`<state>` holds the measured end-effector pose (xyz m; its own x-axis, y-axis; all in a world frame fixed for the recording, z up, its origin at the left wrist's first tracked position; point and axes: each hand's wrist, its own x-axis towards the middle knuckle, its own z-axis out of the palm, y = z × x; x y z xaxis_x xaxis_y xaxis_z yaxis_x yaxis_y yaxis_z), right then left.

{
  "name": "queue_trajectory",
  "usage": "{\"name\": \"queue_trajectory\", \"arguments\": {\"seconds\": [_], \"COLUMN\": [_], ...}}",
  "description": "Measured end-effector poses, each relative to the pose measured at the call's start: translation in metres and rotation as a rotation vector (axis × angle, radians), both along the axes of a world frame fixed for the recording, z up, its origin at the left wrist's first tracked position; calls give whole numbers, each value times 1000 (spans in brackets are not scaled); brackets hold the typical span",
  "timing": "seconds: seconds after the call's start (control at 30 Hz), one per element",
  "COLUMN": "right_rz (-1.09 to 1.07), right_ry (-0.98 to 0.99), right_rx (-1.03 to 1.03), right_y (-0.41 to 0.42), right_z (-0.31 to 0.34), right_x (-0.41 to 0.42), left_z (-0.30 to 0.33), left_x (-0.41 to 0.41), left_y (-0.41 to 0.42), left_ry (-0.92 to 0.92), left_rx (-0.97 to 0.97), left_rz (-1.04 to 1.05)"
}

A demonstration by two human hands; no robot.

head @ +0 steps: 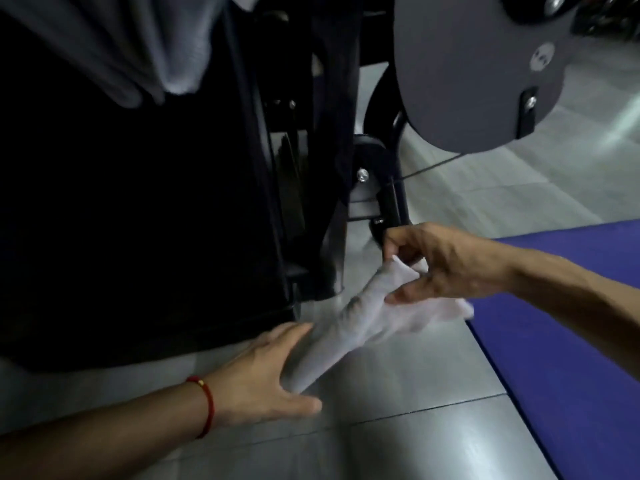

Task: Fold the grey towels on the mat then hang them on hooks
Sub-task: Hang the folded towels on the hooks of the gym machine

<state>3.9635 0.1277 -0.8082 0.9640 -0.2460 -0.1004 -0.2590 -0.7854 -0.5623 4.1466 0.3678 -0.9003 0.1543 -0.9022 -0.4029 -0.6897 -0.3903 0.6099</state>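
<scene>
A pale grey towel (349, 323) hangs bunched in the air above the tiled floor, between my two hands. My right hand (446, 265) pinches its upper end between thumb and fingertips. My left hand (273, 368), with a red cord on the wrist, lies with straight fingers against the towel's lower end, thumb spread beneath it. The blue mat (571, 358) lies at the right, under my right forearm. Other grey towels (114, 53) hang at the top left against a dark machine.
A black exercise machine (156, 202) fills the left and centre. Its grey plate (467, 74) juts out at the top right, with a cable and bolted frame below it. Grey floor tiles (398, 427) run between the machine and the mat.
</scene>
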Motion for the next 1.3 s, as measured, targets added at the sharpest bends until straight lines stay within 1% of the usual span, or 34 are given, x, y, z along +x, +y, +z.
{"name": "queue_trajectory", "arguments": {"seconds": [0.07,0.13,0.2,0.3,0.37,0.43,0.5,0.57,0.6,0.7,0.77,0.8,0.97,1.2,1.3], "right_rz": [-5,-24,-23,52,155,248,278,336,390,529,557,551,499,395,348], "right_ry": [-81,-117,-80,77,158,139,-31,-237,-289,-327,-341,-357,-476,-418,-437], "right_rx": [219,382,455,496,470,437,479,410,380,362,350,359,333,294,223], "right_y": [39,66,88,113,134,164,197,226,241,272,285,291,312,339,346], "right_z": [11,12,7,-5,-13,-12,-2,13,20,32,38,40,41,30,36], "right_x": [16,36,61,100,127,157,191,222,238,270,288,296,329,358,370], "left_z": [7,14,24,44,59,73,87,99,106,124,132,134,129,123,125], "left_x": [19,47,75,105,122,138,149,157,163,187,207,215,227,259,282], "left_y": [26,64,109,162,185,201,213,220,226,244,260,267,291,311,317], "left_ry": [109,95,149,243,276,197,68,-19,-38,-44,-16,17,111,248,213], "left_rx": [-98,-208,-289,-507,-590,-633,-647,-643,-639,-606,-583,-588,-759,-735,-734], "left_rz": [122,262,431,712,800,740,622,537,526,505,493,502,587,643,701]}}
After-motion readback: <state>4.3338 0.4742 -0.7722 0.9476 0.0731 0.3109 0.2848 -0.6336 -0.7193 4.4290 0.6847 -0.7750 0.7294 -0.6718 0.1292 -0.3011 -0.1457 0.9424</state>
